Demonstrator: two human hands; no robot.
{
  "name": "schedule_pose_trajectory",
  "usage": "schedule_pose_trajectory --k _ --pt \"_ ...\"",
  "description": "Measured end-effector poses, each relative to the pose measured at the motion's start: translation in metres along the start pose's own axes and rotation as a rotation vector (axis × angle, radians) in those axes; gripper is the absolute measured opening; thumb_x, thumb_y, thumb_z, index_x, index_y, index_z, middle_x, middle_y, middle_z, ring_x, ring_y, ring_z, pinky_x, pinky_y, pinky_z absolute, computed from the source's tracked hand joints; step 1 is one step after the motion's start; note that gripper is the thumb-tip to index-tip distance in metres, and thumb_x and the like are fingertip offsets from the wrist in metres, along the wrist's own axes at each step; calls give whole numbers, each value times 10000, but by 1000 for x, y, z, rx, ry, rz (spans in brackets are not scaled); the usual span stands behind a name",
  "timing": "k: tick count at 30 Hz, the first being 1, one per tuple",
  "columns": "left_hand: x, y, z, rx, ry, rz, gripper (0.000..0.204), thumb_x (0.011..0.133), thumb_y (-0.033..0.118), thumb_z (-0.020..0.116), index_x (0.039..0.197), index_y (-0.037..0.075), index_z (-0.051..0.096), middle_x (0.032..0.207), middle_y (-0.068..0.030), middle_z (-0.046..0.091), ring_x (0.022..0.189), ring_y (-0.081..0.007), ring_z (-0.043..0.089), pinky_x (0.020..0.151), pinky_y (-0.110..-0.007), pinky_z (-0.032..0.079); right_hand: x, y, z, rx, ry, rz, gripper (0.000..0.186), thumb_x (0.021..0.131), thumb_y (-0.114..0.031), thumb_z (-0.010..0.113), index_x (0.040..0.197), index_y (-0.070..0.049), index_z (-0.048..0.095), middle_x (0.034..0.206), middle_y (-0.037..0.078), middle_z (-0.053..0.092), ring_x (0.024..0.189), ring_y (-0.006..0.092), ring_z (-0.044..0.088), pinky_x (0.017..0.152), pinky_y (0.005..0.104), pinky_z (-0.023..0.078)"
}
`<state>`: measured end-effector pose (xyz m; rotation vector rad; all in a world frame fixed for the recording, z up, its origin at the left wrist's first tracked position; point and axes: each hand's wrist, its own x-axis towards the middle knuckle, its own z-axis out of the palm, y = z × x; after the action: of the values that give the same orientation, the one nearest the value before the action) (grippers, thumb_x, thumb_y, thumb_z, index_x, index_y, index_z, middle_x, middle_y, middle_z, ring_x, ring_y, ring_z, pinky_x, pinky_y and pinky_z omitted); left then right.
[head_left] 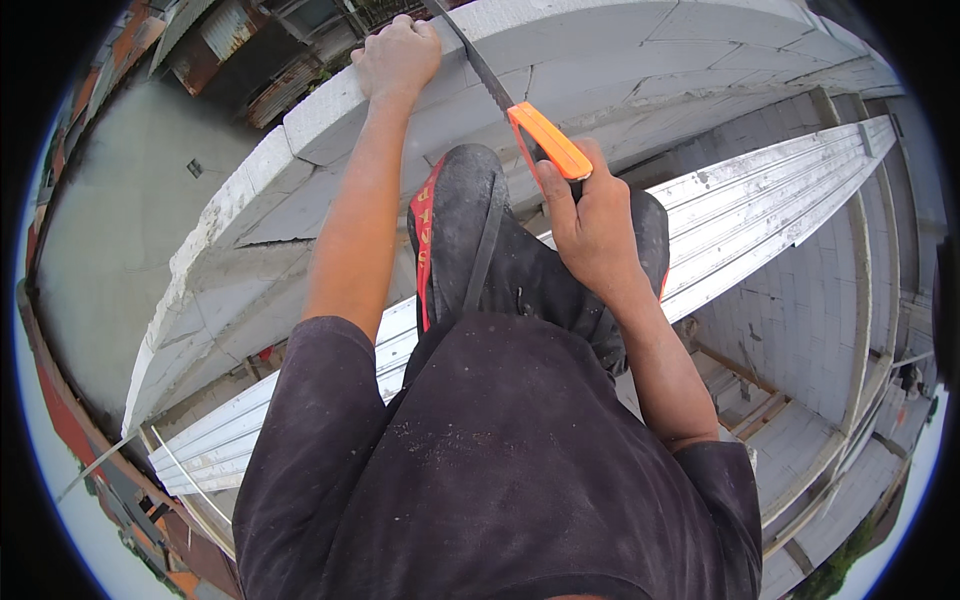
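My right hand [590, 220] is wrapped round the orange handle of a hand saw [549, 140]. The saw's dark blade slants up and to the left across the top of a pale block wall [620, 60], and its far end runs out of the picture. I cannot tell how deep the blade sits in the block. To the left of the blade, my left hand [398, 58] grips the wall's top edge with its fingers curled over the far side. Pale dust coats this hand.
Beneath me a ribbed whitish metal plank [740, 210] lies slanting across the space behind the wall. Unplastered block walls [790, 290] drop away on the right, with wooden pieces [765, 410] lower down. Beyond the wall at left lies a grey surface [150, 190] far below, beside rusty sheet roofing [228, 30].
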<state>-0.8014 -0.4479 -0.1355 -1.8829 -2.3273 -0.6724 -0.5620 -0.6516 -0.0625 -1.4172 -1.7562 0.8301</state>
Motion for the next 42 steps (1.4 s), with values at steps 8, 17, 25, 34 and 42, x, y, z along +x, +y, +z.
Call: schedule_pose_trajectory --k 8,17,25,34,42 --pt "-4 0 -12 -14 -85 -39 506 1012 399 398 1243 90 725 1191 -227 758 1176 -407 698 1062 -537 446 -78 48 -17 33 5 -126 308 1062 -212 630 1243 36 601 887 195 673 765 336 715 726 414 543" --pt "2 1 -6 -12 -30 -3 495 1007 381 402 1219 94 746 1145 -210 776 1144 -390 717 1027 -543 468 20 -7 3 23 -14 15 251 1049 -197 642 1116 29 556 684 207 641 660 433 673 631 452 505" --pt "-2 3 -4 15 -21 0 483 1005 376 406 1191 86 746 1158 -208 772 1143 -392 717 1039 -557 457 -143 109 -7 64 -6 -43 310 1045 -175 635 1284 19 604 1002 195 684 865 346 744 793 380 560" --pt "-3 -5 -6 -12 -1 -8 486 1000 375 407 1181 81 749 1146 -197 778 1132 -387 723 1021 -541 473 -15 22 6 77 -48 44 257 1034 -171 661 1180 24 579 734 193 636 647 400 655 646 429 506" --pt "-1 0 -3 5 10 5 483 1005 374 409 1182 79 747 1137 -207 777 1127 -393 721 1019 -542 470 -51 41 -4 50 -4 5 263 1032 -166 657 1191 32 589 810 204 657 713 391 695 690 423 536"
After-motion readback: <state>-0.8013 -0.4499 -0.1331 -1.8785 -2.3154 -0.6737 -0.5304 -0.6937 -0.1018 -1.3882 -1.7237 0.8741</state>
